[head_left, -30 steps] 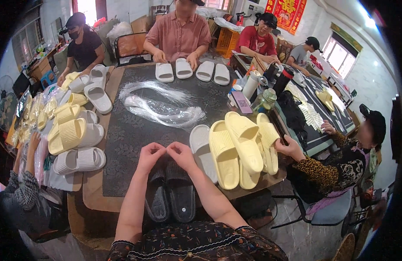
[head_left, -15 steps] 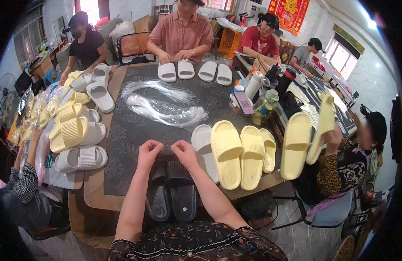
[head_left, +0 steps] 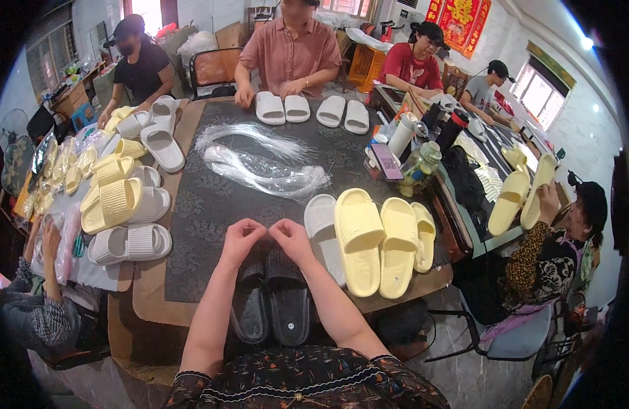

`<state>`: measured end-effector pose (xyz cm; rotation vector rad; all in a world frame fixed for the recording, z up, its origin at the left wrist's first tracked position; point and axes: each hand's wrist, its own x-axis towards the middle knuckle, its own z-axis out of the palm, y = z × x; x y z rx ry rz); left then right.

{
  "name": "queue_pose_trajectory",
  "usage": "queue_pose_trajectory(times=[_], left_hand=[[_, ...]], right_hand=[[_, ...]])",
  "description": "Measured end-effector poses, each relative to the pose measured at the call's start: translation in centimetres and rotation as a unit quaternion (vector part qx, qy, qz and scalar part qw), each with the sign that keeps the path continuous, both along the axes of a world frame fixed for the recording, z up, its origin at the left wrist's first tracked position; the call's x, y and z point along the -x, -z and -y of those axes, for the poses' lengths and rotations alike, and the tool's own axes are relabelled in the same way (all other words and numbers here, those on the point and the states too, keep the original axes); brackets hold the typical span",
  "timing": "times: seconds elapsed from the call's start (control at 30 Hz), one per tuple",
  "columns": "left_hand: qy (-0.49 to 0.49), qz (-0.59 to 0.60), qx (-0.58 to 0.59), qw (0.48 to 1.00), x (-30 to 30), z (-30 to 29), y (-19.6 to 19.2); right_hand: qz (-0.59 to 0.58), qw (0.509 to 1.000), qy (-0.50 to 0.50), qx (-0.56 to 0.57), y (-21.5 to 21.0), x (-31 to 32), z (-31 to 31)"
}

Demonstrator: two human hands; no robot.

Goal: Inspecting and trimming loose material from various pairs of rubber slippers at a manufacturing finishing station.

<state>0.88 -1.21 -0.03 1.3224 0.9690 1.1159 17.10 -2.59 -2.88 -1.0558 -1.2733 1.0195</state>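
My left hand (head_left: 241, 240) and my right hand (head_left: 292, 240) meet fingertip to fingertip over the toe ends of a pair of black slippers (head_left: 272, 300), which lie side by side at the near edge of the dark table mat (head_left: 212, 204). Both hands are pinched shut at the slippers' front ends; whether a thin tie sits between the fingers is too small to tell. Just to the right lie several pale yellow slippers (head_left: 379, 240) and a white slipper (head_left: 321, 225).
A bundle of clear plastic ties (head_left: 263, 167) lies mid-table. White and yellow slippers (head_left: 120, 204) pile at the left. Bottles and a jar (head_left: 420, 163) stand at right. A person at right holds two yellow slippers (head_left: 522, 194). Others sit at the far side.
The person at right lifted two yellow slippers off the pile beside me and pulled them away to the right. My hands stayed over the black slippers.
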Motion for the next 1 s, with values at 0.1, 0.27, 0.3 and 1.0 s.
queue_pose_trajectory(times=[0.1,0.27,0.3,1.0], left_hand=[[-0.046,0.032,-0.004,0.998,0.5,-0.5,0.7],[0.024,-0.005,0.000,1.000,0.0,-0.2,0.9],[0.023,-0.004,-0.001,1.000,0.0,-0.2,0.6],[-0.030,0.014,0.002,0.999,0.3,-0.2,0.0]], right_hand=[[-0.024,0.997,0.043,0.055,-0.4,-0.2,0.1],[0.017,1.000,0.014,0.002,-0.4,-0.2,0.3],[0.031,0.999,0.024,-0.002,-0.6,-0.2,0.2],[0.030,0.999,0.015,0.037,-0.8,-0.6,0.4]])
